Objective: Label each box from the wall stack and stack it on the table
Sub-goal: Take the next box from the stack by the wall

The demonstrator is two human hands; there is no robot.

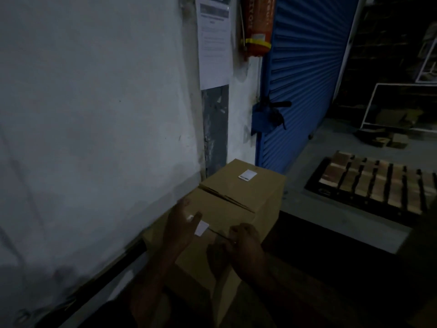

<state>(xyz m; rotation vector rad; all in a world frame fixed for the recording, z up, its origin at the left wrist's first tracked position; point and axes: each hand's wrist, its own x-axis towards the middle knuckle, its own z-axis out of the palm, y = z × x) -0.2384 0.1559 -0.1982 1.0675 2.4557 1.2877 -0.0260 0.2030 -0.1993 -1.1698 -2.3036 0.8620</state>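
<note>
Label [201,228] sat half-stuck on the near box [212,237] by the wall; your left hand [179,229] pressed it with straight fingers, your right hand [244,245] curled at the flap seam, grip unclear; it could crease or peel

Both hands are smeared by motion in the dim light: the left hand [182,223] hides an edge of the small white label [201,228], and what the curled right hand [243,245] holds cannot be told. The print on the far box's label [247,175] and on the wall notice [214,41] is unreadable. The fire extinguisher [257,27] is cut off at the top.
</note>
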